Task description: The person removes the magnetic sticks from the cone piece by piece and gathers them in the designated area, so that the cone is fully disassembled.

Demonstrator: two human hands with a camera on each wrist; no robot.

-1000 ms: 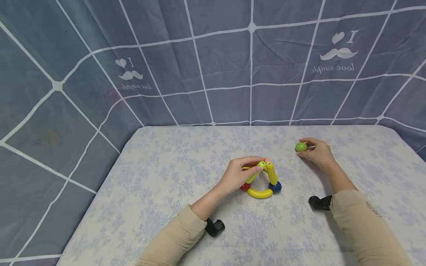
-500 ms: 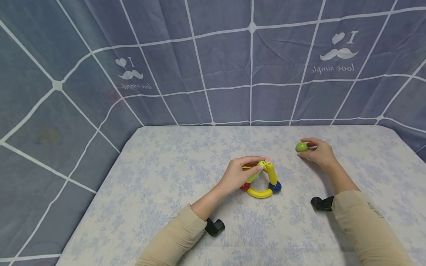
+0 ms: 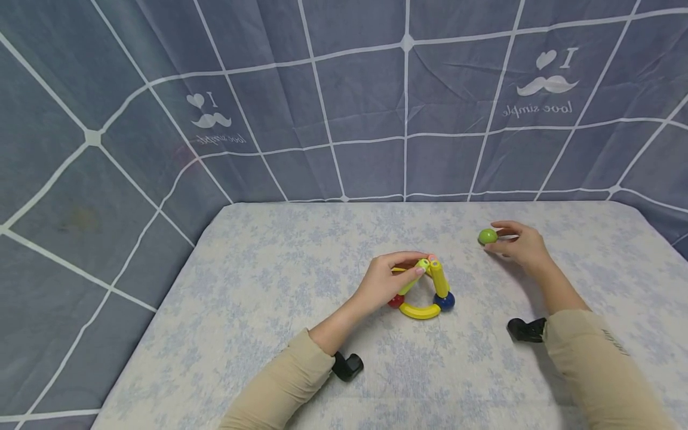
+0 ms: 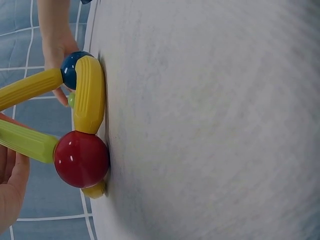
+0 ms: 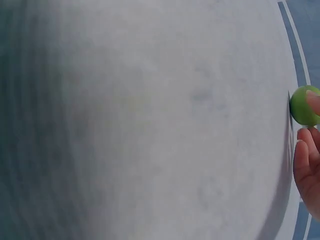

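Observation:
My left hand [image 3: 384, 278] grips a lime-green magnetic rod [image 3: 411, 283] near its upper end, by the tops of a leaning yellow rod [image 3: 439, 280] and a pink-tipped rod [image 3: 432, 258]. The rods rise from a ring on the cloth, built with a red ball [image 3: 396, 301], a blue ball [image 3: 444, 301] and a curved yellow piece [image 3: 420, 312]. The ring's far side is partly hidden by my hand. Farther right, my right hand [image 3: 524, 246] holds a green ball [image 3: 487, 236] at its fingertips, low over the tablecloth. In the right wrist view the thumb covers part of this green ball [image 5: 301, 106].
A pale blue-patterned cloth [image 3: 258, 280] covers the table. Grey-blue gridded fabric [image 3: 371, 107] hangs behind it and on the left. Black pieces [image 3: 348, 367] stick out from under both cuffs.
My right hand has drawn back a little to the right, and the green ball has shifted very slightly the same way. The left hand and the rod structure have stayed in place.

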